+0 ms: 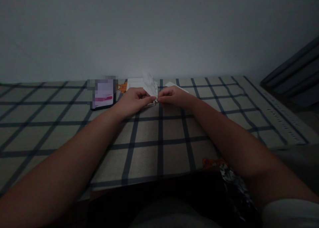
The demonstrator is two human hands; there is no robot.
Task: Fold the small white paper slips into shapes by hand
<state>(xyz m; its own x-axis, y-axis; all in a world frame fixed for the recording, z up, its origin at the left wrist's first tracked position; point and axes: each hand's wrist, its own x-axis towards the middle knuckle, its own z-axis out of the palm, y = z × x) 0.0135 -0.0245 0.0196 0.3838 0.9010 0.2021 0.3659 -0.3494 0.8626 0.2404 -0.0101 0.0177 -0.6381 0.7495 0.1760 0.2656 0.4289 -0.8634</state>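
My left hand (133,101) is closed in a pinch on a thin, crumpled white sheet (149,85), which looks like paper or tissue and stands up behind the fingers. Close beside it, my right hand (174,96) is also closed, its thumb and fingertips pinched together at the sheet's lower right edge. Whether the right fingertips grip the sheet itself or some small piece is too dark to make out. Behind my left hand lies a flat white item (134,82), partly covered. Another white piece (183,88) shows behind my right hand.
A phone with a lit screen (104,91) stands left of my hands. An orange cartoon figure (122,87) shows beside it. The checked tablecloth (147,155) reaches back to a plain wall (159,32). Dark folded fabric (296,71) is at the right, and a shiny crinkled thing (234,184) at the near edge.
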